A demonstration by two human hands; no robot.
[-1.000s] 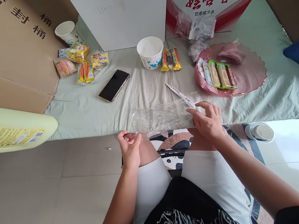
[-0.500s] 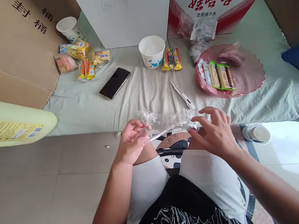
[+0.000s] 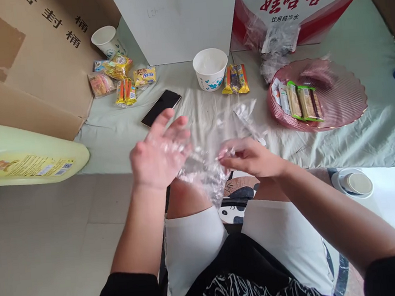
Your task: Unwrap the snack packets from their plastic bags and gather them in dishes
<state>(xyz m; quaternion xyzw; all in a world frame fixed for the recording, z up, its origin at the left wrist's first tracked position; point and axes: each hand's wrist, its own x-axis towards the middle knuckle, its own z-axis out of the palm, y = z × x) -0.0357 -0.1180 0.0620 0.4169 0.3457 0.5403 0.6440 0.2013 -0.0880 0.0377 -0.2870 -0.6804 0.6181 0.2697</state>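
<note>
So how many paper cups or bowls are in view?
3: a cup at back left by the cardboard, a bowl at centre back, and one cup on the floor, right. Others may be hidden.

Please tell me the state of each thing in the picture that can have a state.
Left hand: open, fingers spread inside the clear plastic bag.
Right hand: pinching the bag's edge.
Clear plastic bag: crumpled, lifted.
Phone: screen dark.
White paper bowl: upright.
Pink dish: holds snack bars.
</note>
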